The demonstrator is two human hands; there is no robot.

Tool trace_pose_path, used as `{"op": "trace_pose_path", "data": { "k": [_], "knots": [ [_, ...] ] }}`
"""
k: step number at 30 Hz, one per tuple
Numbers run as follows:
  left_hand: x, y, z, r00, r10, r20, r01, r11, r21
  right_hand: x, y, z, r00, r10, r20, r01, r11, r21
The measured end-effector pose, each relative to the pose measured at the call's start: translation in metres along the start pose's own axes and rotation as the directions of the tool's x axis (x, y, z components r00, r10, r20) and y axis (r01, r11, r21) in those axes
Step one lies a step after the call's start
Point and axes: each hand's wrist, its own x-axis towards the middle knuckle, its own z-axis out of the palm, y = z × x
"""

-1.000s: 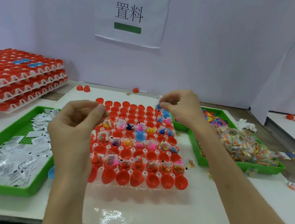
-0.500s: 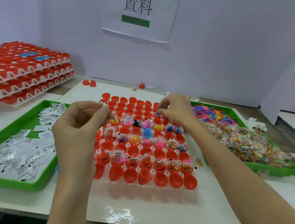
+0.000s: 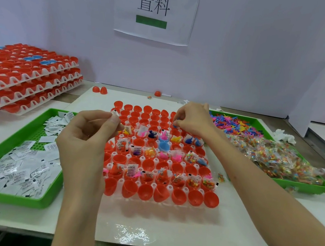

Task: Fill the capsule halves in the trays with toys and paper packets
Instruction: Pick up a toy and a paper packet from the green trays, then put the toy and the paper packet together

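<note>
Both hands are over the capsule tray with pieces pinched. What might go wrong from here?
1. The right hand, pinching a blue toy, has its forearm crossing beside filled capsule halves whose contents stick up; it may sweep some out. One candy bag lies beside the capsule tray.
2. The left hand pinches a paper packet above the tray; front-row halves sit tilted, and a lowered wrist might tip them.

The left hand (image 3: 86, 140) and right hand (image 3: 194, 120) hover, fingertips pinched.
</note>
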Motion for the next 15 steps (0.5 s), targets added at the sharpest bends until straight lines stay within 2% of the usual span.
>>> {"op": "trace_pose_path", "data": {
  "k": [15],
  "knots": [
    [0.0016, -0.0050, -0.0050, 1.000, 0.002, -0.008, -0.002, 1.000, 0.027, 0.0031, 0.0026, 0.0021, 0.997, -0.041, 0.065, 0.038, 0.998, 0.053]
  ]
}}
